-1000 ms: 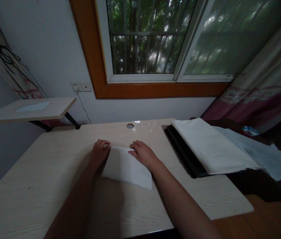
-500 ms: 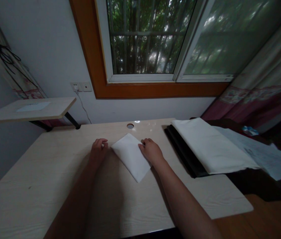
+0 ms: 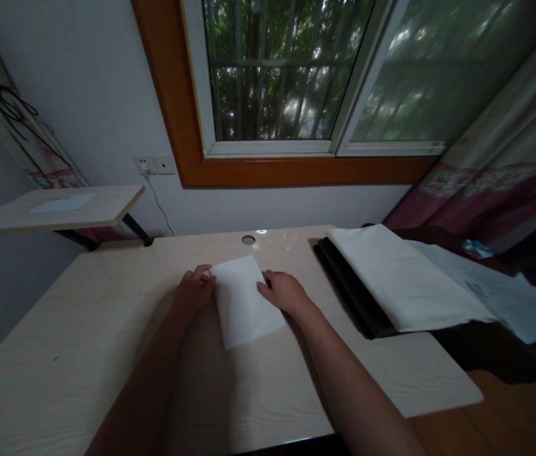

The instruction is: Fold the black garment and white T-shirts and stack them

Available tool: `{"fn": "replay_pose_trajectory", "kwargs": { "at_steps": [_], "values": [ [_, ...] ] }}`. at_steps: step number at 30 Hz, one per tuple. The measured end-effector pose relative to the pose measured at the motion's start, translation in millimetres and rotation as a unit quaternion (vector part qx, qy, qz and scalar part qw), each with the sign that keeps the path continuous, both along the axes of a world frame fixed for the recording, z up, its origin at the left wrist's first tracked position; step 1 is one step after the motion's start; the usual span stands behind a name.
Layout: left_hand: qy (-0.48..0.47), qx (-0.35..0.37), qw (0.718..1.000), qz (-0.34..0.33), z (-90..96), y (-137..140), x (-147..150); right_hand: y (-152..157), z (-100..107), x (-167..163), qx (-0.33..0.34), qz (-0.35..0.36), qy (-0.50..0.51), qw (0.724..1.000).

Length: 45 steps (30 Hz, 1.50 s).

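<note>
A white sheet of paper (image 3: 243, 307), seemingly folded, lies on the pale wood-grain desk in front of me, its sides slightly slanted. My left hand (image 3: 194, 288) is at the paper's upper left corner, thumb and fingers closed on that edge. On the opposite side, my right hand (image 3: 284, 291) grips the right edge, thumb on top and the other fingers partly hidden beyond it. Both forearms reach in from the near side of the desk.
To the right, a white folded cloth or sheet (image 3: 400, 278) lies over a black folder-like item (image 3: 343, 288). Another pale sheet (image 3: 500, 285) hangs past it. A raised shelf (image 3: 106, 212) stands at left. The desk (image 3: 82, 354) has a cable hole (image 3: 249, 240) near the wall.
The paper has turned clockwise, from a diamond position to a nearly upright one. My left hand has moved right and closed on its corner; my right hand has shifted slightly left.
</note>
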<state>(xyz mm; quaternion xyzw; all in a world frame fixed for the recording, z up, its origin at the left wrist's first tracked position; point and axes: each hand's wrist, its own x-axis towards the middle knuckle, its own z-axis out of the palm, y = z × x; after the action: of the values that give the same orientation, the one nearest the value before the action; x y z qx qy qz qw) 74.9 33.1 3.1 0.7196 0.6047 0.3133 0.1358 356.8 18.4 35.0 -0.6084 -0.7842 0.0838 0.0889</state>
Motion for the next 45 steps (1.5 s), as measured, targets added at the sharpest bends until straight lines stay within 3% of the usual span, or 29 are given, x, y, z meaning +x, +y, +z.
{"fn": "replay_pose_trajectory", "kwargs": {
  "at_steps": [5, 13, 19, 21, 23, 28, 32, 36, 38, 41, 45],
  "values": [
    [-0.026, 0.015, 1.0, 0.008, -2.0, -1, 0, -3, -1, -6, 0.0, 0.056, 0.01, 0.998],
    [-0.209, -0.04, 0.977, -0.013, -0.1, -6, 14, -4, -3, -4, -0.008, 0.096, 0.058, 0.994],
    [-0.357, -0.154, 0.92, 0.043, -3.0, -1, 12, -2, -6, -5, -0.011, 0.132, 0.086, 0.987],
    [-0.373, -0.205, 0.904, 0.038, 2.1, -4, 10, -2, -8, -5, -0.018, 0.146, 0.099, 0.984],
    [-0.359, -0.225, 0.905, 0.039, 8.5, -7, 9, -1, -9, -4, -0.024, 0.156, 0.111, 0.981],
    [-0.342, -0.197, 0.918, 0.03, 18.9, -14, 13, -1, -13, -4, -0.027, 0.161, 0.136, 0.977],
    [-0.416, -0.189, 0.889, -0.002, 23.1, -18, 15, -1, -12, -5, -0.029, 0.156, 0.176, 0.972],
    [-0.475, -0.193, 0.858, -0.042, 30.7, -23, 15, -1, -8, -9, 0.005, 0.1, 0.264, 0.959],
    [-0.498, -0.199, 0.842, -0.068, 35.2, -26, 15, -2, -7, -14, -0.008, 0.072, 0.322, 0.944],
    [-0.523, -0.21, 0.821, -0.09, 41.3, -31, 17, -6, -6, -24, -0.106, 0.072, 0.428, 0.895],
    [-0.55, -0.231, 0.797, -0.098, 45.9, -36, 17, -15, -10, -42, -0.272, 0.122, 0.597, 0.744]
  ]
}}
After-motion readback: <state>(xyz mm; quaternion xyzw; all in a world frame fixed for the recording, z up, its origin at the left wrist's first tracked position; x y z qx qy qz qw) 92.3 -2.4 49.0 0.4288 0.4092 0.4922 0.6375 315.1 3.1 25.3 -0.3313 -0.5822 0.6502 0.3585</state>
